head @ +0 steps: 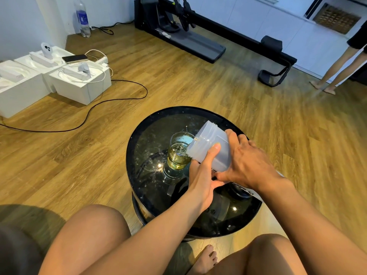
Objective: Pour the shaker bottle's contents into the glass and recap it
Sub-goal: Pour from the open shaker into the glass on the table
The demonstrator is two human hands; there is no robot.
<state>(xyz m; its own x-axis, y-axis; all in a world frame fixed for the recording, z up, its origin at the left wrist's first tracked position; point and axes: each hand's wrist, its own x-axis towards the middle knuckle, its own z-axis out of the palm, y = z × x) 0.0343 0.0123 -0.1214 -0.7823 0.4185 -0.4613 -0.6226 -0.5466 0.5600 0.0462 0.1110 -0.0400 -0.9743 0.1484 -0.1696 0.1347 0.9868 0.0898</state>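
Bright, warm, even room light on my feed. Two hard ceiling-light glints on the glass tabletop [151, 135]. Soft shadow at lower left. Wide-angle bending at frame edges; slight blur at right edge. Centre sharp.

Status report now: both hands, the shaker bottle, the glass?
Left hand and right hand both grip shaker bottle. Bottle uncapped, tilted, pouring into glass. Glass partly filled, yellowish. Nothing in the way.

A home room: wood floor [178, 80], treadmill [190, 40] at upper centre, white cabinets [278, 22] upper right, boxes [79, 84] upper left.
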